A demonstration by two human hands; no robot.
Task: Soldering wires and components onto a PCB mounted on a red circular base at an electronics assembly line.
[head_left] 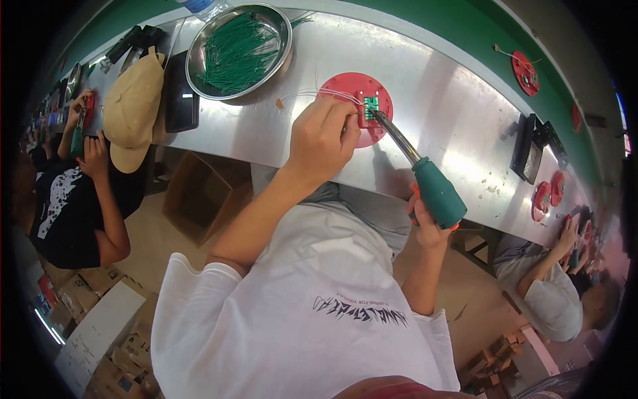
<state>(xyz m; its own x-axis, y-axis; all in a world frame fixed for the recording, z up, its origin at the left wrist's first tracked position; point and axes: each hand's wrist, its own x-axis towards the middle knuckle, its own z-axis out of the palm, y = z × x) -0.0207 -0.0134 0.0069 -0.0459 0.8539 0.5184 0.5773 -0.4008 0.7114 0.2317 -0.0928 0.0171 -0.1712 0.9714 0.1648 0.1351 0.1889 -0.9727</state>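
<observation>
A red round disc (342, 84) lies on the metal bench in front of me, with a small green circuit board (371, 104) at its middle. Thin white wires (337, 95) run across the disc to the board. My left hand (323, 136) rests over the disc's near left part, thumb and forefinger pinched beside the board. What that pinch holds is hidden. My right hand (430, 229) grips a soldering iron (438, 193) by its thick green handle. The metal shaft slants up to the left, and its tip meets the board or hovers just over it.
A steel bowl (287, 61) of green wires stands at the back left, beside a black tray (180, 93) and a tan cap (135, 93). Further right are a black stand (528, 149) and more red discs (541, 201). Co-workers (83, 199) sit on both sides.
</observation>
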